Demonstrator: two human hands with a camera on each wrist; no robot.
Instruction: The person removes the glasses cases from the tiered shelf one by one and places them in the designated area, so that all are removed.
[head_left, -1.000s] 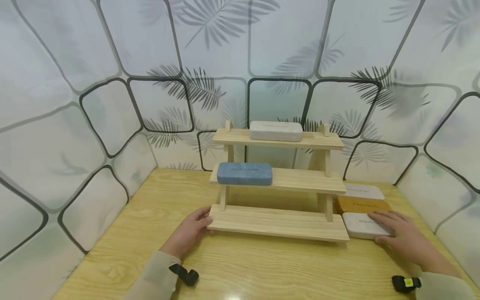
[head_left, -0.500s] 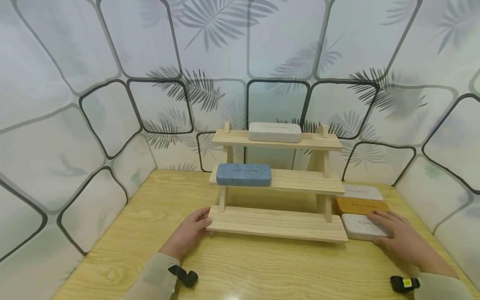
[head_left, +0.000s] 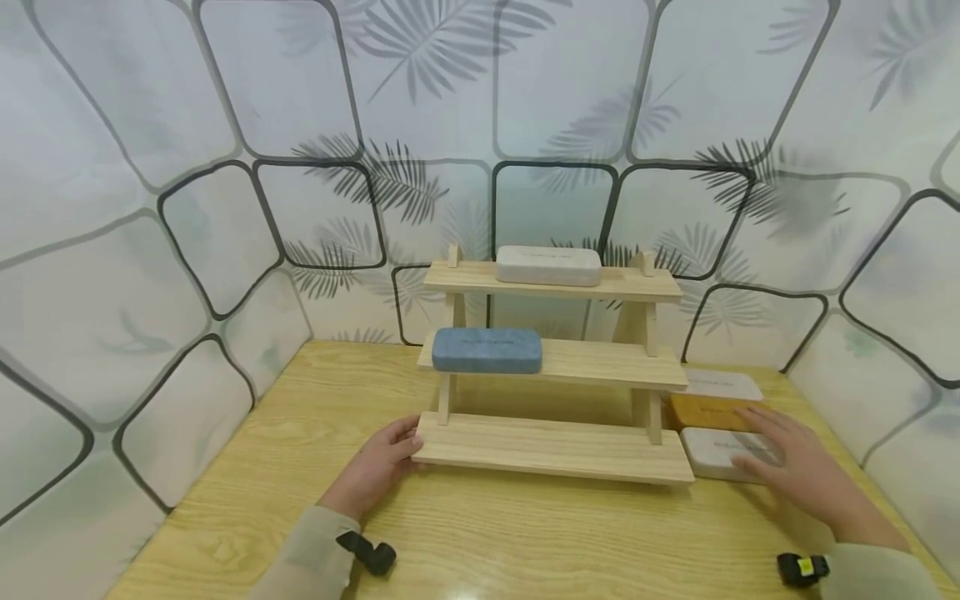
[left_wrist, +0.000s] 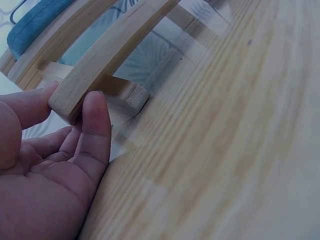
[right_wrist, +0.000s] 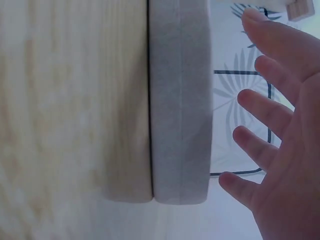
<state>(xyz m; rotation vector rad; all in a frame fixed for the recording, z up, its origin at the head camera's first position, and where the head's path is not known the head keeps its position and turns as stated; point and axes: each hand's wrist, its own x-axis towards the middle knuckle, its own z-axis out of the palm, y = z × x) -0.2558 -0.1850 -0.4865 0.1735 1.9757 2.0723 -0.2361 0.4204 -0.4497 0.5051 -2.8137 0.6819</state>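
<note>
My left hand [head_left: 375, 467] grips the left end of the lowest board of a three-tier wooden display stand [head_left: 555, 450]. In the left wrist view, the thumb and fingers pinch the board's end [left_wrist: 75, 95] from above and below. My right hand [head_left: 798, 471] hovers with spread fingers over a light grey glasses case [head_left: 712, 452] on the table, right of the stand. A gap shows between the fingers and that case [right_wrist: 180, 110] in the right wrist view. Behind it lie an orange case [head_left: 705, 411] and another pale case [head_left: 723, 384].
A blue glasses case [head_left: 487, 350] sits at the left of the middle board. On the top board rests a whitish case [head_left: 547, 266]. Patterned cloth walls [head_left: 442, 192] enclose the wood-grain table [head_left: 487, 542] at the back and sides.
My right hand has lifted off the near light grey case, and its fingers have spread. My left hand keeps its hold on the stand.
</note>
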